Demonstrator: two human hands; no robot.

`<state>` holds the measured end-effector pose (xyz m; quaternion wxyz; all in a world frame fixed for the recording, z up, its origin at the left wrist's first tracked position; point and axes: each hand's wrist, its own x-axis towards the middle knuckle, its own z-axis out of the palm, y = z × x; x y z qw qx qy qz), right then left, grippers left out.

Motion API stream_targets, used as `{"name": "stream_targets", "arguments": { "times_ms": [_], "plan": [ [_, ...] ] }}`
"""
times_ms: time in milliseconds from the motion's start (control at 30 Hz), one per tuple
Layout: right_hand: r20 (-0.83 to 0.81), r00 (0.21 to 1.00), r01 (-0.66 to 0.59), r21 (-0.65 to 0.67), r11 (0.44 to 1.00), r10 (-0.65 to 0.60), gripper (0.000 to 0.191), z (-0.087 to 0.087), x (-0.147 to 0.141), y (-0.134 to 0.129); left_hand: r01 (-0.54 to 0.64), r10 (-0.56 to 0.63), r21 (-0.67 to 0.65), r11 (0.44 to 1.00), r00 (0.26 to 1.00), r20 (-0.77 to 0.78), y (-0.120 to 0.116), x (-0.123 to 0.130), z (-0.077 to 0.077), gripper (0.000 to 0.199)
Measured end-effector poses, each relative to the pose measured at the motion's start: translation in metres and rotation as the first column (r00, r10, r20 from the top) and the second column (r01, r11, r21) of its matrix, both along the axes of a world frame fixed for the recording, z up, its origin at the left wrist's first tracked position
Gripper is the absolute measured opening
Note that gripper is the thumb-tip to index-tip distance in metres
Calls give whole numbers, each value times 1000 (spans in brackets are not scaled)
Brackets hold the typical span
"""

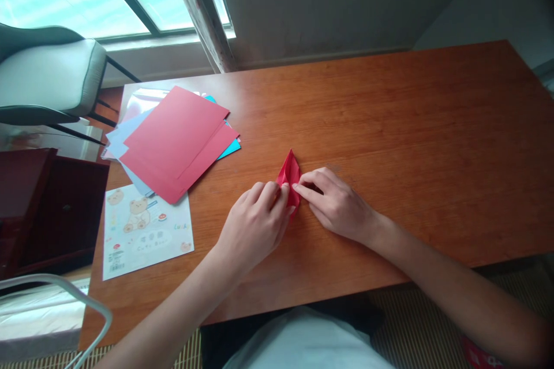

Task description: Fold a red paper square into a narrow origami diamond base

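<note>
A small piece of folded red paper lies on the wooden table in front of me, its pointed tip facing away. My left hand grips its left and near side, fingers curled and thumb pressed on the middle. From the right, my right hand pinches the paper's right edge between thumb and index finger. The lower part of the paper is partly hidden behind my left fingers.
Left of my hands, red sheets lie fanned over blue and pale sheets. A white card with bear drawings sits nearer the table's left edge. A chair stands beyond that edge, by the window.
</note>
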<state>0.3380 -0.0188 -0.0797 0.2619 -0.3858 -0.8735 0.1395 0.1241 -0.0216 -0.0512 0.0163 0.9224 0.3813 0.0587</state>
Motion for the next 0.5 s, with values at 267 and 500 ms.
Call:
{"name": "stream_targets", "arguments": {
  "times_ms": [267,500],
  "plan": [
    [-2,1000,5,-12,1000,-5,32,1,0,0,15,-31,-72,997,975,-220,-7,14,8,33],
    [-29,1000,4,-29,1000,-5,33,1,0,0,-46,29,-52,998,955,-295,-14,22,9,38]
  ]
}}
